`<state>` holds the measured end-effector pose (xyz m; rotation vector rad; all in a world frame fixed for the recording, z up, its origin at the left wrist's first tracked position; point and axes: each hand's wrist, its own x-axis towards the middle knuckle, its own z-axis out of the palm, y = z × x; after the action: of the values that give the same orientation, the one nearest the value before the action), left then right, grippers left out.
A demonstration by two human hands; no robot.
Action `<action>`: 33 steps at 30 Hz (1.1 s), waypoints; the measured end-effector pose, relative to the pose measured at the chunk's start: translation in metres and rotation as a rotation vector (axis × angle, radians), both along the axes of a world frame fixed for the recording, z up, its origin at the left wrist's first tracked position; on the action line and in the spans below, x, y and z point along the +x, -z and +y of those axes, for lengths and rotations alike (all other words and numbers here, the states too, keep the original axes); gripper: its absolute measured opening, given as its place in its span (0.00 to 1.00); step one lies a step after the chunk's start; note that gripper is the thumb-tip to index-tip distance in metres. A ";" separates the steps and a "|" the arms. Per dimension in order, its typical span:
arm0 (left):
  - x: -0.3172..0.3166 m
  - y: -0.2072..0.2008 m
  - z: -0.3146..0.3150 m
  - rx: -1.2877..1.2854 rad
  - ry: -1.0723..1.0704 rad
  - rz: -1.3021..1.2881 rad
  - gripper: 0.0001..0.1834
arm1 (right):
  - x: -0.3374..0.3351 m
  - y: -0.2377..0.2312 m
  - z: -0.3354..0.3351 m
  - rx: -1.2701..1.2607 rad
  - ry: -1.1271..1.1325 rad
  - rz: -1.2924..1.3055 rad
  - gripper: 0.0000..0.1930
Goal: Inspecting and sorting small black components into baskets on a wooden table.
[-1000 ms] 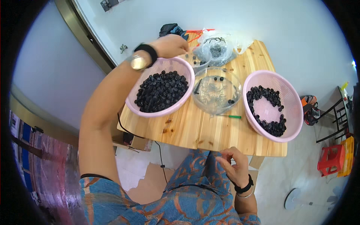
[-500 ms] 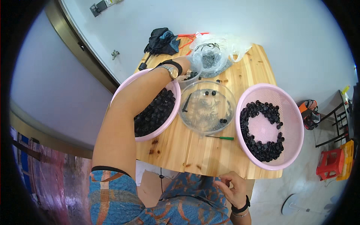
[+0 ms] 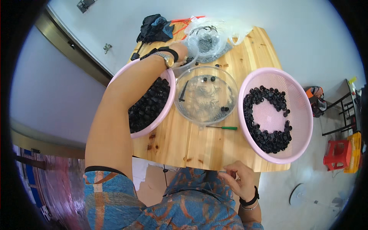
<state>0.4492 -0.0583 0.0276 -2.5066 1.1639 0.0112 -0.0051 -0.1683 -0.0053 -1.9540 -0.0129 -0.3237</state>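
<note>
Although I cannot tell whether left hand (image 3: 179,50) or right hand (image 3: 241,178) grips, the clear tub (image 3: 193,49) at the former contains black pieces (image 3: 188,61).

Left basket (image 3: 172,92) partly behind forearm (image 3: 134,82)

A second ago the person's left hand (image 3: 179,51) was above the far rim of the pink basket (image 3: 172,92) left of the clear round tray (image 3: 204,122); it has since dropped into the small clear tub (image 3: 196,50) beyond the tray's far left side. The left forearm (image 3: 128,86), left of the tray, now covers much more of the basket's black pieces (image 3: 153,101). The dark umbrella (image 3: 155,30), beyond the tray to its left, shows more fully.
</note>
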 end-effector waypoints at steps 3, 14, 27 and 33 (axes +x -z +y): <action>0.022 0.000 0.009 -0.211 -0.053 -0.008 0.09 | 0.002 -0.015 -0.001 -0.045 0.035 -0.051 0.11; -0.184 -0.116 0.078 -1.121 0.002 1.031 0.11 | 0.059 -0.076 0.011 -0.602 -0.058 -0.237 0.09; -0.371 -0.007 0.194 -1.987 -0.450 1.959 0.12 | 0.211 -0.043 0.030 -1.252 -0.134 0.198 0.07; -0.395 0.036 0.180 -1.985 -0.549 2.233 0.11 | 0.227 -0.030 0.039 -1.275 -0.033 0.406 0.11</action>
<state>0.0538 0.1212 -0.0082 0.5023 -0.0029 -0.8725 0.2224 -0.1293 0.0244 -3.2445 0.0177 0.1945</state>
